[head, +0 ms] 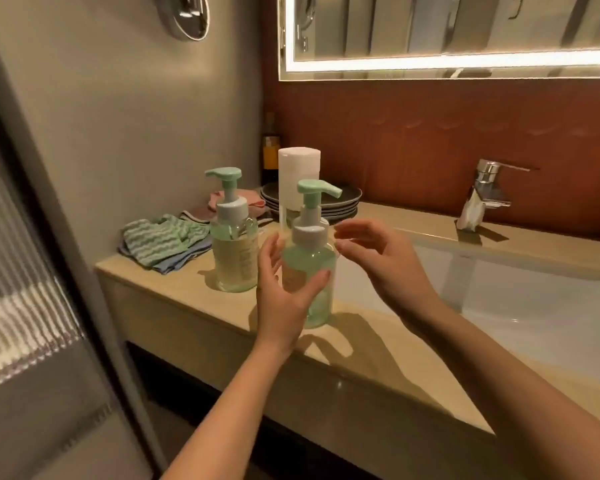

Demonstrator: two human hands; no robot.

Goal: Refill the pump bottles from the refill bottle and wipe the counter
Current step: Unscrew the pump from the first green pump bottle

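Note:
Two clear pump bottles with mint-green pumps stand on the beige counter (174,289). The near pump bottle (310,271) is at the counter's front, close to the sink. My left hand (284,292) holds its body, thumb across the front and fingers round the left side. My right hand (378,258) hovers just right of the bottle's white collar, fingers spread and holding nothing. The far pump bottle (232,247) stands to the left, filled with yellowish liquid. Behind them rises the tall refill bottle (298,171) with a white cap, its lower part hidden.
Striped green and blue cloths (163,240) lie at the counter's left end, with a pink cloth (243,199) behind. Dark plates (347,202) are stacked at the back beside a dark bottle (270,150). A white sink (499,306) and chrome faucet (482,195) lie right.

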